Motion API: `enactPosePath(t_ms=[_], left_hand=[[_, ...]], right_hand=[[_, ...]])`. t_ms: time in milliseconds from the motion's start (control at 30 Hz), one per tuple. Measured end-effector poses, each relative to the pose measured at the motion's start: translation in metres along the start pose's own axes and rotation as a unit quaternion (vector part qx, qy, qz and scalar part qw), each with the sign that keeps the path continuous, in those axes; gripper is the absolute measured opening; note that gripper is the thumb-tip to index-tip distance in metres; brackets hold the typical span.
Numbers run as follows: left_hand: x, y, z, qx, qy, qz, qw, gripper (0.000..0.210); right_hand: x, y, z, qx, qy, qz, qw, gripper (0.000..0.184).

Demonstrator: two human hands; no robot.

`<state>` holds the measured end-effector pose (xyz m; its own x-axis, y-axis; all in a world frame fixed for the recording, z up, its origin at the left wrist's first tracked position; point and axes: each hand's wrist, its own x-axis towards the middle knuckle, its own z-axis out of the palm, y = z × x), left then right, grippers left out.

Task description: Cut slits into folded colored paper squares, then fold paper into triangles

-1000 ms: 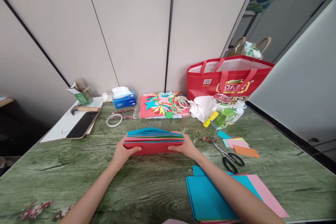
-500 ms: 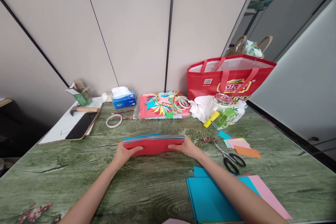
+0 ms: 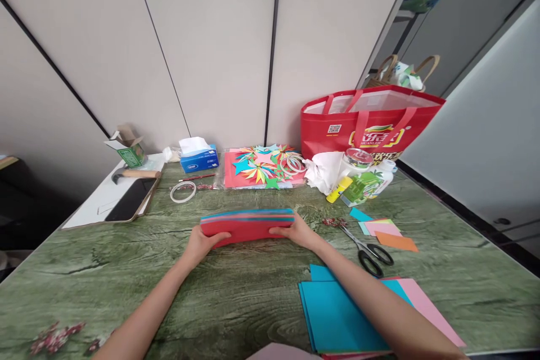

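Note:
A stack of coloured paper (image 3: 248,229), red on the side facing me with blue and pink edges along the top, is held on edge at the middle of the table. My left hand (image 3: 201,246) grips its left end, thumb across the red face. Closed on the right end is my right hand (image 3: 296,232), its thumb also on the red sheet. The fingers behind the stack are hidden. Under my right forearm lie blue and pink sheets (image 3: 337,318). Scissors (image 3: 366,251) with black handles rest to the right of my right hand, beside small paper pieces (image 3: 395,241).
Along the back stand a tissue box (image 3: 199,161), paper stars (image 3: 261,166), a glue stick (image 3: 339,189), a white bottle (image 3: 385,175) and a red bag (image 3: 371,124). A tape roll (image 3: 183,192), a phone (image 3: 131,200) and a hammer (image 3: 137,175) lie at the left.
Both hands stay on the stack. It has risen slightly in view and bends a little more, its ends a bit closer together.

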<state>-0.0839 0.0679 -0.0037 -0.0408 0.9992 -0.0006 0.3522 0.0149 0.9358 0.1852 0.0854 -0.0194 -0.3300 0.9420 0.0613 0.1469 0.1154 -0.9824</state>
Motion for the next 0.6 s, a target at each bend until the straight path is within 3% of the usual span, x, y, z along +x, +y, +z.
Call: enactPosePath(t_ms=[200,333,400,467,600], left_hand=[[0.018,0.01,0.006,0.03,-0.003,0.001,1.0,0.046],[0.028,0.005,0.012,0.106,0.043,0.026,0.993,0.07],[0.03,0.0,0.014,0.154,0.071,0.048,0.984,0.078],[0.028,-0.003,0.016,0.201,0.091,0.082,0.972,0.073],[0.016,-0.004,0.02,0.282,0.101,0.167,0.939,0.038]], right_hand=[[0.017,0.0,-0.002,-0.057,0.053,0.029,0.997,0.043],[0.023,0.004,0.004,-0.162,0.127,0.067,0.976,0.038],[0.022,0.003,0.008,-0.215,0.16,0.076,0.96,0.044],[0.02,0.001,0.013,-0.259,0.179,0.08,0.946,0.057],[0.016,-0.004,0.02,-0.323,0.195,0.076,0.923,0.077]])
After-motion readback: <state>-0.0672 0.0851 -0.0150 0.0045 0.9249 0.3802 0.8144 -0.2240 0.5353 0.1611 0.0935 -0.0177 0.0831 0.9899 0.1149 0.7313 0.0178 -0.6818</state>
